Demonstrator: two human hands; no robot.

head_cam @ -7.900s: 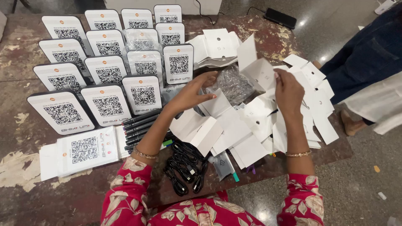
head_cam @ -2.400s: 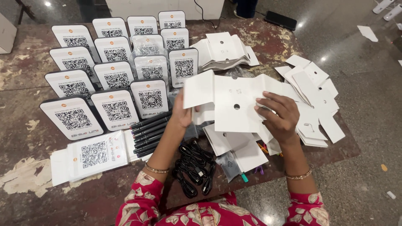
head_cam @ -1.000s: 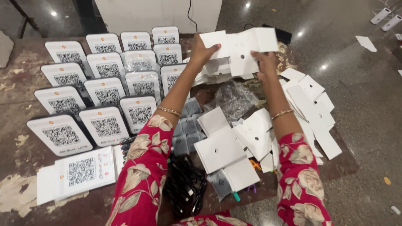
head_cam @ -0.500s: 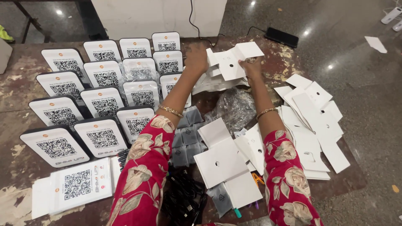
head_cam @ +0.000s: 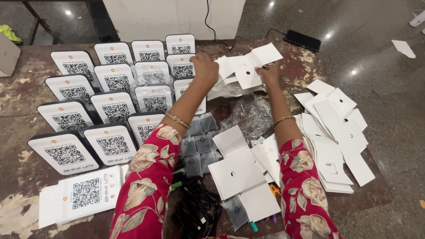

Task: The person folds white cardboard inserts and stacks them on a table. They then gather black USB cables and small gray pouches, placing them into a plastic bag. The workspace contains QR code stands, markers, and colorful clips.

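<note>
Mid-placement: left hand (head_cam: 204, 67) and right hand (head_cam: 268, 74) both grasped white folded card (head_cam: 248, 71), held over card stack (head_cam: 226, 84) at table's (head_cam: 26, 102) far edge. Next likely: lowering squarely, releasing.

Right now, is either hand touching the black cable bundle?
No: both hands, left and right, are on the far white card stack, while the black cable bundle lies near the body.
</note>
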